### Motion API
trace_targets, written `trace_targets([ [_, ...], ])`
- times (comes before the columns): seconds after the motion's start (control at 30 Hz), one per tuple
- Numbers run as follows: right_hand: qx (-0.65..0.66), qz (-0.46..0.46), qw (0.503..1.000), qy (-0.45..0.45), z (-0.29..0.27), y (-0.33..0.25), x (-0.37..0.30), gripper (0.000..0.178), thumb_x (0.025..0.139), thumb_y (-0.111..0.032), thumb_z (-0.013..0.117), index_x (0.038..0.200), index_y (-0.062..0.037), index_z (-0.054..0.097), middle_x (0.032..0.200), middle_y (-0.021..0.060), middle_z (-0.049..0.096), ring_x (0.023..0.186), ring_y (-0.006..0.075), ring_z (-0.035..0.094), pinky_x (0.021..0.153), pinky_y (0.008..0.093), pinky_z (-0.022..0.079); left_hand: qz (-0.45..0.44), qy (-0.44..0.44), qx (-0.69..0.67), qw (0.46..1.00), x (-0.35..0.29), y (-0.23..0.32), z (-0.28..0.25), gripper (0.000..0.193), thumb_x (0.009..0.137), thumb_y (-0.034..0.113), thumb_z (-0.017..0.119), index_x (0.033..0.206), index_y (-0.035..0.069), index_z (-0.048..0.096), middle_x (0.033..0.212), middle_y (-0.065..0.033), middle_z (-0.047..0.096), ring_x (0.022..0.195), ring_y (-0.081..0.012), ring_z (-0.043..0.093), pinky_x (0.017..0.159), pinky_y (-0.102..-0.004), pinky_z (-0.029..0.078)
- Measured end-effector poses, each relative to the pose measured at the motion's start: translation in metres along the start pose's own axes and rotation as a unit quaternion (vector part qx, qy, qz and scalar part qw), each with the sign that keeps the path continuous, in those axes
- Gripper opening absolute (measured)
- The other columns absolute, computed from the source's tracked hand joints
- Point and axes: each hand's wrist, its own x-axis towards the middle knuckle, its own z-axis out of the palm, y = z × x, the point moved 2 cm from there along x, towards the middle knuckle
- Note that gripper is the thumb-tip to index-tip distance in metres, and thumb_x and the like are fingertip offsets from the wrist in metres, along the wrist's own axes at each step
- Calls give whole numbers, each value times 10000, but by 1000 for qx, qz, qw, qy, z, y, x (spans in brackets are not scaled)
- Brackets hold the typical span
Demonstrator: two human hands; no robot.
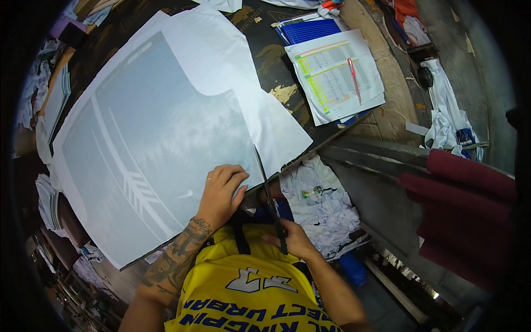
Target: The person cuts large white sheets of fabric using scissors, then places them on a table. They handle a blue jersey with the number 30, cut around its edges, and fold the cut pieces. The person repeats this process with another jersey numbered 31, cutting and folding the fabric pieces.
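Observation:
A pale grey-blue printed panel [182, 127], shaped like a shirt piece with a white arrow stripe, lies on the table. White cloth margin [279, 127] borders its right and upper sides. My left hand [222, 191] rests on the panel's near edge, fingers slightly bent over it and thumb apart, holding nothing. Low in front of my body, my right hand [296, 240] grips the handles of long dark scissors [269, 193]. Their blades point away from me along the panel's right edge, where print meets white margin. Part of the handles is hidden by my fingers.
Printed sheets [332, 72] with a red pen [354, 82] on them lie at the table's [274, 61] far right, beside blue folders [310, 31]. White scraps [321, 205] fill a space below the table edge. Maroon cloth [459, 216] hangs at the right.

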Motion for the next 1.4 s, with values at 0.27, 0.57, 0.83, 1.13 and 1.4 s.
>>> trace_targets([
  [0.27, 63, 27, 998, -7, -10, -29, 20, 433, 917, -431, 886, 791, -80, 667, 648, -41, 602, 571, 53, 529, 539, 257, 403, -5, -18, -13, 1000, 1, -3, -3, 349, 866, 34, 760, 1208, 58, 693, 1247, -77, 652, 1219, -318, 598, 1040, -450, 448],
  [0.57, 74, 47, 996, -22, -26, -76, 63, 616, 874, -586, 866, 679, -66, 599, 624, -20, 537, 630, 99, 477, 589, 298, 397, -24, -35, -27, 999, 3, -6, -5, 370, 843, 28, 758, 1206, 58, 694, 1242, -90, 649, 1227, -344, 593, 1030, -474, 453],
  [0.83, 77, 56, 995, -32, -48, -126, 86, 590, 864, -615, 863, 759, -52, 723, 647, 0, 621, 594, 97, 594, 556, 275, 443, -74, -15, -38, 996, -7, -6, 1, 331, 848, 86, 733, 1178, 80, 702, 1231, -102, 658, 1207, -349, 605, 1011, -507, 476],
  [1.13, 1, 62, 987, -150, -137, -163, 79, 570, 965, -619, 758, 778, -94, 641, 670, 5, 605, 588, 103, 598, 565, 285, 450, -126, 221, 185, 949, 147, -87, -91, 254, 899, 58, 668, 1149, 90, 703, 1109, -102, 640, 1079, -314, 595, 922, -470, 453],
  [1.4, -491, -127, 826, -246, -270, -276, 174, 712, 883, -677, 792, 1135, -12, 745, 1055, 199, 747, 1009, 378, 709, 949, 466, 533, -246, 178, 57, 951, 96, -7, -39, 351, 811, 12, 671, 1156, 73, 688, 1158, -94, 631, 1154, -303, 596, 1021, -467, 435],
])
